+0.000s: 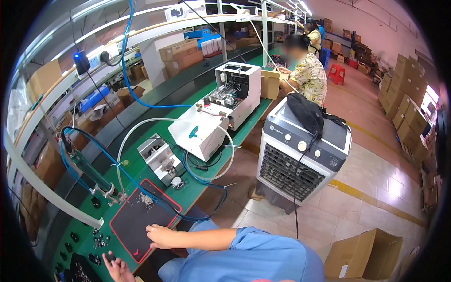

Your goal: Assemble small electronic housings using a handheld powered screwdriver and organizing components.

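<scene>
My left hand is at the lower left, closed on a small black part at its fingertips. Over the near right edge of a black mat with a red border is my right hand, its fingers curled together. Whatever it may hold is too small or hidden to make out. On the far part of the mat lies a scatter of small silvery pieces. Several little black parts rest on the green bench left of the mat, beyond my left hand.
A green tool hangs over the mat's left side, with blue hoses. Beyond the mat stand a small metal device and a white machine. An air cooler blocks the right; a cardboard box is behind it. A co-worker sits farther along.
</scene>
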Demonstrator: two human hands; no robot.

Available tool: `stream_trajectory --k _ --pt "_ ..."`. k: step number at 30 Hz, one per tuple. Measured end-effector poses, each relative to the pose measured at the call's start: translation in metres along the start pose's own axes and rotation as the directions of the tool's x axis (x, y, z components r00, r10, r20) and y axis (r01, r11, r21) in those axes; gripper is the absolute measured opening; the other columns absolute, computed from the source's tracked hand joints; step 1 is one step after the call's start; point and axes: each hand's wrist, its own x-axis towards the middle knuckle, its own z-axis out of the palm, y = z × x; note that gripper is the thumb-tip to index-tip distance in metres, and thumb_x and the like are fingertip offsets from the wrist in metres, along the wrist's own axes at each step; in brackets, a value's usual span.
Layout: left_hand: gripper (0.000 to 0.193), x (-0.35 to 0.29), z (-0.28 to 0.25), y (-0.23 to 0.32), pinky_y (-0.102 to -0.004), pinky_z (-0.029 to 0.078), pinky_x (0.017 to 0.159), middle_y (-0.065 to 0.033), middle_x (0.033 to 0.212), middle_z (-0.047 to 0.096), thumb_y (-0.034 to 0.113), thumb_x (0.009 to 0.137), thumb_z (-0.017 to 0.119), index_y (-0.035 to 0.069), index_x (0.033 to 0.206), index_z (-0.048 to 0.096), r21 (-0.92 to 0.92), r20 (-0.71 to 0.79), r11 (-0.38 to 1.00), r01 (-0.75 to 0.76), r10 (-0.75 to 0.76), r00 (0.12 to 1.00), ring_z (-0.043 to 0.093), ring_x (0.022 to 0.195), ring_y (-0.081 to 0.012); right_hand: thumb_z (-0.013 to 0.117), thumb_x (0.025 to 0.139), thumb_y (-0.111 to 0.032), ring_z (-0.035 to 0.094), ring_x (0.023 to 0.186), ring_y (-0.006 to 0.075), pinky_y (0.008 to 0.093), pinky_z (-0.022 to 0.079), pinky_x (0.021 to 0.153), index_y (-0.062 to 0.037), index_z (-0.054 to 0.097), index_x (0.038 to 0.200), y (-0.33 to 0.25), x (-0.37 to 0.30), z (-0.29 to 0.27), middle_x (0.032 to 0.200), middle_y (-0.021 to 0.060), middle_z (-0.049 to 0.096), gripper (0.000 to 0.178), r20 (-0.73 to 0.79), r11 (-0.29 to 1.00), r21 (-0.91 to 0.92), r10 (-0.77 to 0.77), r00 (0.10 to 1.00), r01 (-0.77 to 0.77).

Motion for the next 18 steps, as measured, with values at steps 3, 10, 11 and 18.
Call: stream_trajectory --k 3,10,11,18 --pt "0.076 0.017 0.062 -0.017 -0.0239 0.053 0.079 -0.0083 0.146 0.053 0.008 0.1 0.07 0.011 0.163 0.027 0.257 -0.146 0.965 -0.055 0.094 0.985 0.061 0.096 -0.012 0.084 0.082 -0.022 0.058 0.117 0.0383 0.0447 0.053 0.1 0.0041 0.07 0.113 -0.004 -0.015 -0.011 0.12 0.0172 0.061 0.043 -0.005 0.985 -0.148 -0.096 0.995 0.094" --pt "0.092 0.036 0.112 -0.045 -0.035 0.047 0.105 -0.0121 0.137 0.059 -0.003 0.07 0.084 0.005 0.153 0.044 0.836 0.067 0.538 -0.112 0.103 0.992 0.063 0.112 -0.0223 0.078 0.087 -0.017 0.06 0.11 0.0331 0.044 0.054 0.095 -0.0026 0.069 0.104 0.031 -0.02 0.005 0.113 0.0125 0.061 0.024 -0.253 0.959 -0.04 -0.283 0.925 0.282" --pt "0.092 0.039 0.12 -0.047 -0.035 0.047 0.105 -0.0121 0.137 0.059 -0.003 0.07 0.084 0.005 0.153 0.044 0.835 0.068 0.538 -0.112 0.101 0.993 0.063 0.112 -0.0223 0.075 0.089 -0.017 0.061 0.108 0.0322 0.043 0.054 0.095 -0.0037 0.069 0.102 0.034 -0.02 0.004 0.111 0.0114 0.061 0.02 -0.271 0.955 -0.079 -0.297 0.916 0.287" --pt "0.085 0.047 0.156 -0.064 -0.0408 0.046 0.108 -0.0144 0.132 0.063 0.006 0.067 0.088 0.003 0.144 0.052 0.92 0.159 0.348 -0.18 0.089 0.983 0.061 0.122 -0.0291 0.069 0.083 -0.009 0.06 0.104 0.0303 0.0405 0.054 0.091 -0.0041 0.067 0.094 0.03 -0.034 -0.024 0.106 0.0115 0.061 0.013 -0.293 0.889 -0.373 -0.385 0.875 0.266"
